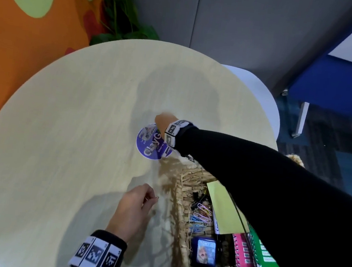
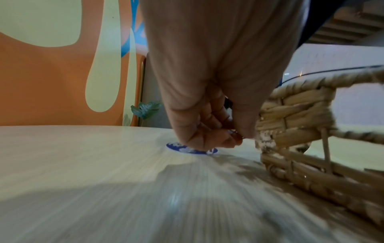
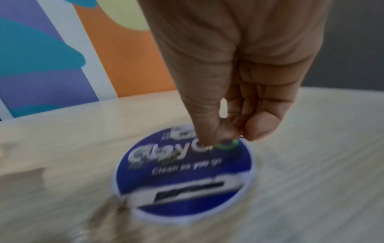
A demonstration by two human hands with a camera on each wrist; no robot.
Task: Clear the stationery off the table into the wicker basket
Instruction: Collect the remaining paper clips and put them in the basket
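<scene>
At the middle of the round table (image 1: 60, 142), my right hand (image 1: 163, 120) reaches down over a round purple sticker (image 1: 151, 142). Its thumb and fingers (image 3: 220, 131) are pinched together just above the sticker (image 3: 182, 177), with a thin bit of wire, a paper clip (image 3: 242, 135), between them; the view is blurred. Nearer me, my left hand (image 1: 139, 199) pinches a small wire paper clip (image 1: 152, 198) beside the wicker basket (image 1: 181, 200). The left wrist view shows that clip (image 2: 234, 132) close to the basket's wall (image 2: 301, 115).
The basket holds coloured paper clips (image 1: 199, 216), black binder clips (image 1: 198, 196), a yellow-green pad (image 1: 225, 209), a white marker (image 1: 215, 223), a blue box (image 1: 204, 254), and pink (image 1: 242, 253) and green (image 1: 266, 255) notebooks. A plant (image 1: 123, 13) stands behind the table.
</scene>
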